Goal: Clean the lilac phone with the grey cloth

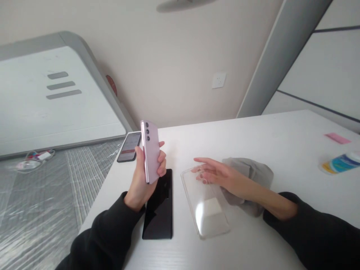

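— Dark sleeves fill the bottom edge; what do they rest on?

— On the broad white tabletop [253, 135], the biggest thing here. Lying on it are a crumpled grey cloth [253, 174], a flat black phone [160, 210] face up, and a clear plastic phone case [206, 210] with its hollow side up, probably so a phone can drop in.

— And the hands?

— The left hand [142, 180] is closed around a slim lilac smartphone [150, 150], held upright above the black phone, lenses facing away from the palm, thumb and fingers pinching its edges so the back stays bare. The right hand [216, 174] is open, fingers spread, resting on the top end of the case and just in front of the cloth, seemingly steadying it.

— Anything smaller?

— Another dark phone [129, 147] with a lit screen at the far corner, and a small pink slip [337, 138] well apart at the right.
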{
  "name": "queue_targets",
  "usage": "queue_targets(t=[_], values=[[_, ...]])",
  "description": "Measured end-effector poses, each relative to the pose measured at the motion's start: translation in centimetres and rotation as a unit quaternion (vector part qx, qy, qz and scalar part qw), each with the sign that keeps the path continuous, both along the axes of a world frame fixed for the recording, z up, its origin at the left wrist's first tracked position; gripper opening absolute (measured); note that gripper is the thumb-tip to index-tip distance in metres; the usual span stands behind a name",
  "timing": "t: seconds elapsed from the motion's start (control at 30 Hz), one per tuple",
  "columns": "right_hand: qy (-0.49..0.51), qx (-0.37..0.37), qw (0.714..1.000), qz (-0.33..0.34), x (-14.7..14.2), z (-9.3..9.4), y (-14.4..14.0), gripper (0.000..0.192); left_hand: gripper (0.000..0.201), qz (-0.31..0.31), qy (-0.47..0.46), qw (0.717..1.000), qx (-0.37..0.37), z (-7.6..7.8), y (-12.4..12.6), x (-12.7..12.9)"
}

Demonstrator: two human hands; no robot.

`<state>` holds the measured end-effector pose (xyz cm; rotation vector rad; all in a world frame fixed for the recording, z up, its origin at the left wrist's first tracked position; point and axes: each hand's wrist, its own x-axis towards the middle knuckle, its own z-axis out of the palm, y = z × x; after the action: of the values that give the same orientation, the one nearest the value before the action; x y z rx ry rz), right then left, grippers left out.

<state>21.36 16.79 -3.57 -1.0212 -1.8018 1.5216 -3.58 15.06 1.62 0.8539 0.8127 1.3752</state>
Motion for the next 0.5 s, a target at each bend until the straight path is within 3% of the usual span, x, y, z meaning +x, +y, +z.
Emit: queue_targets(t=[0.07,0.17,0.27,0.37,0.5], values=[[-0.073,0.100,0.992,0.035,0.2,0.4,-0.5,0.069,0.061,-0.024,-0.028,0.998,-0.055,-0.2,0.1,0.0],[-0.188,0.250,0.944,0.103,0.1,0.6,-1.2,0.059,0.063,-0.050,-0.069,0.990,-0.115,-0.2,0.2,0.0],[-0.248,0.308,0.909,0.128,-1.1,0.0,-1.7,0.050,0.067,-0.069,-0.087,0.984,-0.139,-0.1,0.1,-0.1],[-0.235,0.352,0.902,0.082,-2.1,0.0,-1.7,0.064,0.065,-0.080,-0.085,0.983,-0.141,-0.1,-0.1,-0.2],[-0.163,0.366,0.915,-0.041,0.5,2.5,-0.8,0.031,0.061,-0.084,-0.086,0.982,-0.148,-0.2,0.0,-0.3]])
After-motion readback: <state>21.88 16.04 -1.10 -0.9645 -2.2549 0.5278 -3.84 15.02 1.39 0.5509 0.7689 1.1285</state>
